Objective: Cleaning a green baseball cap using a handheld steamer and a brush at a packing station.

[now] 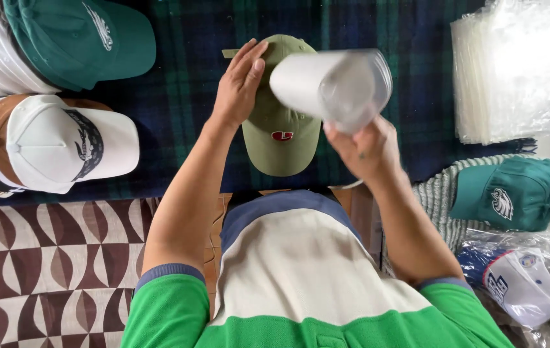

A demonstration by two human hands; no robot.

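While the olive cap (pixel 279 122) lies flat on the plaid blanket (pixel 178 96), I press it with one hand and hold a sleeve above it.

My left hand (pixel 239 84), fingers together and flat, rests on the cap's crown; its brim points back toward me, long axis running away from my body. My right hand (pixel 362 151) grips a rolled white sleeve (pixel 333 87) just right of the cap, tilted across it. White cap (pixel 62 145) and green cap (pixel 82 38) sit well apart left; plastic bags (pixel 516 71) right.

Short sleeves (pixel 165 303) green, blue-grey cuff bands; shirt (pixel 301 264) front cream, blue-grey collar yoke at 12 o'clock, green hem band; forearms bare.
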